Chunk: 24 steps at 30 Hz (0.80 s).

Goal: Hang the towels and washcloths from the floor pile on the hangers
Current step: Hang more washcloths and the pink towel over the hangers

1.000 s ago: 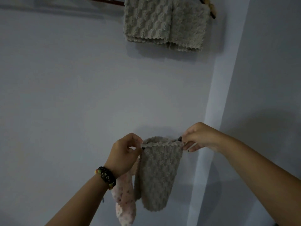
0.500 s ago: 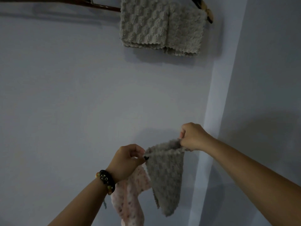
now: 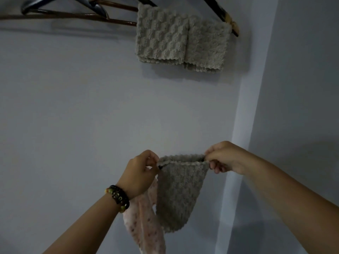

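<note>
1. Fingers of the left hand [image 3: 140,171] are pinched shut on the left top corner of a grey washcloth [image 3: 178,193], low in the middle of the frame.
2. Right hand [image 3: 224,157] pinches the opposite corner, thumb and forefinger closed, stretching the top edge level.
3. A pink speckled cloth [image 3: 145,222] hangs from under the left hand too, behind the grey one.
4. At upper centre, two grey washcloths [image 3: 181,38] are draped over a dark hanger [image 3: 117,22] against the wall [image 3: 73,107].
</note>
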Tool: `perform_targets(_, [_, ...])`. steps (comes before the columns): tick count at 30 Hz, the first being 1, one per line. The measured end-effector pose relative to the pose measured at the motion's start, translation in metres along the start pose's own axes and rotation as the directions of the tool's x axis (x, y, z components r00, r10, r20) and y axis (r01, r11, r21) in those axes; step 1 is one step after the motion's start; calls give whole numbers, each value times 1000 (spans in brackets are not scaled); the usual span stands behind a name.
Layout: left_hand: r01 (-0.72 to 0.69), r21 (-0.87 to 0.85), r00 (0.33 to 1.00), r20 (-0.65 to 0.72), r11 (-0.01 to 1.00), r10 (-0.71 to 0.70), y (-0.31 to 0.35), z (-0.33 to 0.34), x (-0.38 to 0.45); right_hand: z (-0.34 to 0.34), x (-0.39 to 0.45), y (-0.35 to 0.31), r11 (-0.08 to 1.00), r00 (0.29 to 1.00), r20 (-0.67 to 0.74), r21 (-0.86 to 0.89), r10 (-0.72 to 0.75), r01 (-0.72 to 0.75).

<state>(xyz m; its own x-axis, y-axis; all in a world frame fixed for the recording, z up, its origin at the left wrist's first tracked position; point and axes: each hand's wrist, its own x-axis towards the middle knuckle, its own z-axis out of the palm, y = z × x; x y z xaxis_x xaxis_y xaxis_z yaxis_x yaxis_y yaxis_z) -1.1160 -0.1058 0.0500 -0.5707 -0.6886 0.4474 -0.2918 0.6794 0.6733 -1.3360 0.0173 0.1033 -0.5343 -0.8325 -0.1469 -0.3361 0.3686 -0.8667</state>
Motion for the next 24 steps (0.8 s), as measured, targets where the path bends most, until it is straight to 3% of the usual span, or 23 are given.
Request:
perform_targets(3, [120, -215, 993, 9, 969, -121, 3, -1, -1, -3, -4, 6, 923, 996, 80, 382, 26, -55])
perform_targets(7, [188, -458, 975, -23, 869, -223, 17, 5, -2, -9, -18, 4, 884, 985, 155, 467, -73, -8])
perform_targets(10, [136, -494, 969, -113, 859, -218, 28, 6, -1, -18, -29, 3, 933, 968, 185, 348, -168, 96])
perform_targets(15, [32, -462, 974, -184, 887, -131, 44, 0, -10, -11, -42, 0, 945, 949, -47, -122, -311, 303])
perform_targets(18, [4, -441, 972, -209, 897, -108, 52, -8, -15, -2, -45, -6, 920, 916, -147, -186, -374, 346])
perform_targets(20, [-27, -418, 964, -252, 908, -87, 56, -15, -15, 4, -43, -13, 926, 915, -138, -68, -379, 373])
perform_targets(24, [-82, -405, 943, -327, 911, -60, 65, -30, -5, 11, -38, -33, 834, 933, -85, 426, -351, 352])
